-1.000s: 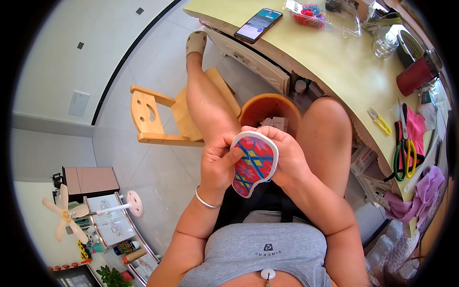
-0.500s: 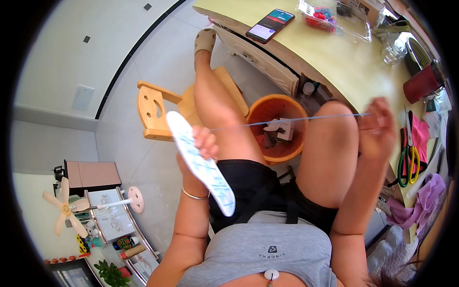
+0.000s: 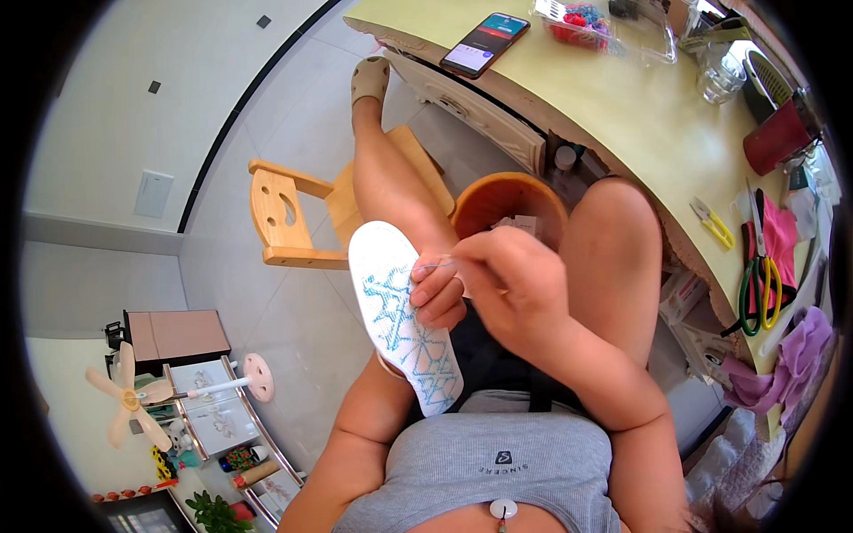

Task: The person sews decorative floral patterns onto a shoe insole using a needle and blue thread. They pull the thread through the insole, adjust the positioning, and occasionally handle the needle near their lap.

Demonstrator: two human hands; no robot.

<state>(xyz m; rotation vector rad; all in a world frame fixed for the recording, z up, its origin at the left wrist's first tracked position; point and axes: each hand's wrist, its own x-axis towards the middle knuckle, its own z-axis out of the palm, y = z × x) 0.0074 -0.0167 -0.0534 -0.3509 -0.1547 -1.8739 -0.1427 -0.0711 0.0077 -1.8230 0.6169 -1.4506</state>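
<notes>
A white shoe insole (image 3: 384, 253) with blue cross-stitch lines stands tilted over my lap, its stitched face toward me. My left hand (image 3: 439, 295) is closed around its right edge, fingers curled over the front. Just right of it, my right hand (image 3: 522, 282) is closed in a pinch close to the left fingertips. A short run of blue thread (image 3: 434, 265) shows between the insole and the pinching fingers. Whether a needle is in that pinch is too small to make out.
A yellow-topped table (image 3: 613, 98) curves along the right, bearing a phone (image 3: 485, 44), a clear plastic box (image 3: 653, 40), yellow snips (image 3: 713, 222), scissors (image 3: 762, 289) and purple cloth (image 3: 782, 364). An orange bucket (image 3: 475, 213) stands beyond my hands, beside a wooden chair (image 3: 275, 218).
My right hand has come from the far right back to the insole, and the long taut thread no longer spans between the hands. The insole's stitched face has turned more toward me.
</notes>
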